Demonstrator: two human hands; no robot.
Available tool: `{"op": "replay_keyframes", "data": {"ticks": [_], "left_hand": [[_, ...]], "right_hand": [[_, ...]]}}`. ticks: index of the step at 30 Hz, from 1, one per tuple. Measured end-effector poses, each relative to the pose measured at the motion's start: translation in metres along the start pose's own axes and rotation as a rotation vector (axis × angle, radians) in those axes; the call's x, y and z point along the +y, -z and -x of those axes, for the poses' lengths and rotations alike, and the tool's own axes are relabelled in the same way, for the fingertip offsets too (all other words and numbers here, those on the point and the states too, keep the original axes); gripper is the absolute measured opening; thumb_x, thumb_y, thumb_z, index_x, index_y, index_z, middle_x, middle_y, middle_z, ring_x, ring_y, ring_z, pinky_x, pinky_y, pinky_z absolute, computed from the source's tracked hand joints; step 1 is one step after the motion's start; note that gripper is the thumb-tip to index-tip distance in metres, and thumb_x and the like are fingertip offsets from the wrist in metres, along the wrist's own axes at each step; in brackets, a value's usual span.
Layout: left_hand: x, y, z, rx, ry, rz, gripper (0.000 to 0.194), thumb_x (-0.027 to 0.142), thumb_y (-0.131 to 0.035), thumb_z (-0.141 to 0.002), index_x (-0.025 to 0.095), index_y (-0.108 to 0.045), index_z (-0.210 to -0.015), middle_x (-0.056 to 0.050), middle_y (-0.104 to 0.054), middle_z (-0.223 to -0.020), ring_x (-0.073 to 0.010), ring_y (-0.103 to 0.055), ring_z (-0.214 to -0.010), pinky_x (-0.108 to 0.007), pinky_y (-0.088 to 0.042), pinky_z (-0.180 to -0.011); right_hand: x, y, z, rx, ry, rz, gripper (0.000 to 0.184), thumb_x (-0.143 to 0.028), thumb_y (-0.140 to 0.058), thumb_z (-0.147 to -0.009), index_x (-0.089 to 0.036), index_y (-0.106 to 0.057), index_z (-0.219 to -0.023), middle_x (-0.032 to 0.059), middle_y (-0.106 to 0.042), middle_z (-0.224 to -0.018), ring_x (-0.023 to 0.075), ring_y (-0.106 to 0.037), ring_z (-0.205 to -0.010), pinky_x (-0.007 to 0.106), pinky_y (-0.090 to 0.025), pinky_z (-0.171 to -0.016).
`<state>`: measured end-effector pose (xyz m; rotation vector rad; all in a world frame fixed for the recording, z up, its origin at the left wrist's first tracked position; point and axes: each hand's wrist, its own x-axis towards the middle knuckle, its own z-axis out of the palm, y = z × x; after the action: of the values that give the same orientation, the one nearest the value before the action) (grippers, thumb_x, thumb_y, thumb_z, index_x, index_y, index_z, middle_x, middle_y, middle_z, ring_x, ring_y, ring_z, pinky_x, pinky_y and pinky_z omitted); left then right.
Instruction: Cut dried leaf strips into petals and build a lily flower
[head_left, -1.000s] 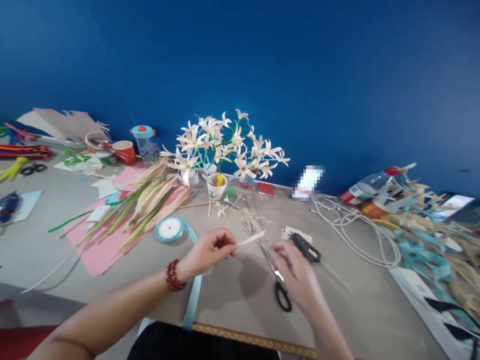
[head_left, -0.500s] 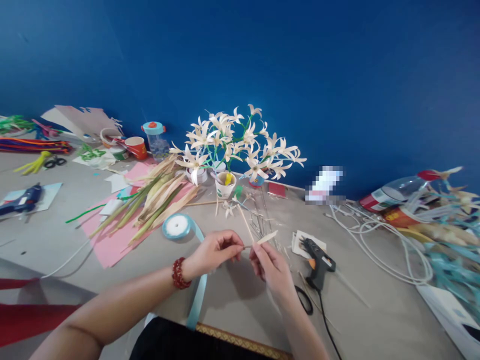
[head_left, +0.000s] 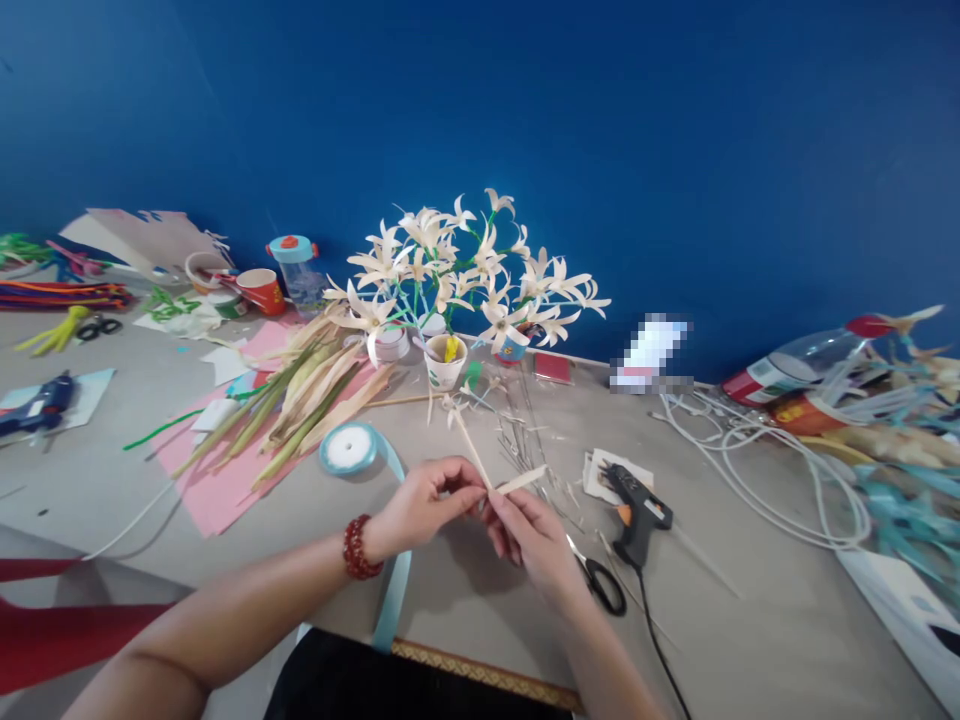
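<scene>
My left hand (head_left: 427,508), with a red beaded bracelet on its wrist, pinches close against the right fingertips; what lies between its fingers is mostly hidden. Between thumb and fingers, my right hand (head_left: 532,530) grips narrow cream husk strips. One husk strip (head_left: 525,480) points up to the right, and a longer thin strip (head_left: 472,448) slants away to the upper left. Just beyond the hands lie several loose wires (head_left: 517,445). Behind them, cream husk flowers (head_left: 491,270) on green stems stand in a paper cup (head_left: 445,365) and other containers.
Left of the hands are a blue ribbon roll (head_left: 348,449) and dried corn husks (head_left: 311,390) on pink paper (head_left: 206,490). To the right lie black-handled scissors (head_left: 606,588), a corded black glue gun (head_left: 637,515) and white cables (head_left: 750,470). A blue glue gun (head_left: 45,405) rests far left.
My hands have come together, covering the short dark stem that showed between them. The right-pointing strip has tilted slightly. More of the scissors shows, and the view has shifted a little.
</scene>
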<state>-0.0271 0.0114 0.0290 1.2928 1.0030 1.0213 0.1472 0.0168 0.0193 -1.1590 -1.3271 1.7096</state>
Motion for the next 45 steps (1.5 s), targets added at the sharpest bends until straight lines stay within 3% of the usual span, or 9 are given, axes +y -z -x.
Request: {"op": "replay_keyframes", "data": {"ticks": [5,15,22,29,31,34,38,45], "left_hand": [[0.008,0.0,0.003,0.022,-0.081,-0.193,0.016,0.029,-0.06,-0.088,0.014,-0.064,-0.082,-0.003,-0.066,-0.075,-0.0138,-0.059,-0.071,-0.024,-0.047,-0.067],[0.007,0.004,0.005,0.022,-0.225,-0.316,0.017,0.026,-0.059,-0.088,0.014,-0.064,-0.078,-0.003,-0.065,-0.071,-0.0123,-0.057,-0.066,-0.021,-0.046,-0.063],[0.005,0.004,0.003,-0.021,-0.175,-0.134,0.019,0.029,-0.059,-0.088,0.013,-0.061,-0.077,-0.001,-0.06,-0.066,-0.0104,-0.054,-0.061,-0.02,-0.044,-0.059],[-0.002,0.005,0.0,-0.013,-0.101,0.046,0.024,0.035,-0.062,-0.087,0.013,-0.058,-0.078,0.0,-0.059,-0.065,-0.0097,-0.054,-0.06,-0.021,-0.045,-0.06],[-0.004,0.005,0.0,0.024,-0.103,0.049,0.024,0.035,-0.062,-0.087,0.013,-0.058,-0.079,0.0,-0.06,-0.066,-0.0096,-0.054,-0.06,-0.021,-0.045,-0.061],[-0.003,0.005,0.0,0.072,-0.143,-0.04,0.022,0.032,-0.061,-0.088,0.013,-0.06,-0.08,-0.001,-0.061,-0.068,-0.01,-0.056,-0.062,-0.02,-0.046,-0.061],[0.0,0.002,0.002,0.072,-0.225,-0.204,0.017,0.026,-0.06,-0.088,0.012,-0.063,-0.078,-0.003,-0.065,-0.071,-0.0109,-0.058,-0.066,-0.02,-0.047,-0.064],[0.006,0.0,0.005,0.028,-0.269,-0.28,0.014,0.022,-0.059,-0.089,0.013,-0.065,-0.079,-0.003,-0.068,-0.074,-0.0118,-0.062,-0.069,-0.02,-0.048,-0.067]], "right_hand": [[-0.003,-0.003,0.003,0.019,-0.064,-0.097,0.044,-0.061,-0.063,-0.079,-0.018,-0.059,-0.069,-0.0052,-0.047,-0.044,0.0056,-0.032,-0.037,0.019,-0.016,-0.037],[-0.006,-0.006,0.007,-0.037,-0.12,-0.233,0.042,-0.054,-0.069,-0.077,-0.015,-0.06,-0.064,-0.0052,-0.048,-0.043,0.0033,-0.033,-0.035,0.017,-0.015,-0.036],[-0.008,-0.003,0.01,-0.137,-0.181,-0.487,0.036,-0.044,-0.072,-0.078,-0.014,-0.06,-0.061,-0.0058,-0.047,-0.04,0.0014,-0.025,-0.03,0.015,-0.014,-0.032],[-0.014,0.016,0.012,-0.288,-0.056,-0.633,0.034,-0.042,-0.067,-0.084,-0.016,-0.058,-0.063,-0.008,-0.039,-0.039,0.0027,-0.019,-0.034,0.014,-0.018,-0.034],[-0.012,0.019,0.01,-0.211,0.009,-0.581,0.037,-0.049,-0.066,-0.083,-0.016,-0.06,-0.067,-0.0076,-0.041,-0.042,0.0031,-0.02,-0.035,0.015,-0.018,-0.035],[-0.005,0.016,0.007,-0.05,0.069,-0.319,0.042,-0.057,-0.063,-0.083,-0.015,-0.064,-0.08,-0.005,-0.049,-0.049,0.0036,-0.028,-0.038,0.016,-0.017,-0.036],[0.002,0.001,0.004,-0.075,0.103,0.016,0.045,-0.058,-0.055,-0.088,-0.015,-0.061,-0.075,-0.0049,-0.046,-0.05,0.0058,-0.035,-0.042,0.018,-0.022,-0.038],[0.001,-0.007,0.006,-0.02,0.129,0.029,0.049,-0.06,-0.051,-0.089,-0.017,-0.056,-0.066,-0.0061,-0.042,-0.049,0.0067,-0.034,-0.041,0.021,-0.022,-0.039]]}}
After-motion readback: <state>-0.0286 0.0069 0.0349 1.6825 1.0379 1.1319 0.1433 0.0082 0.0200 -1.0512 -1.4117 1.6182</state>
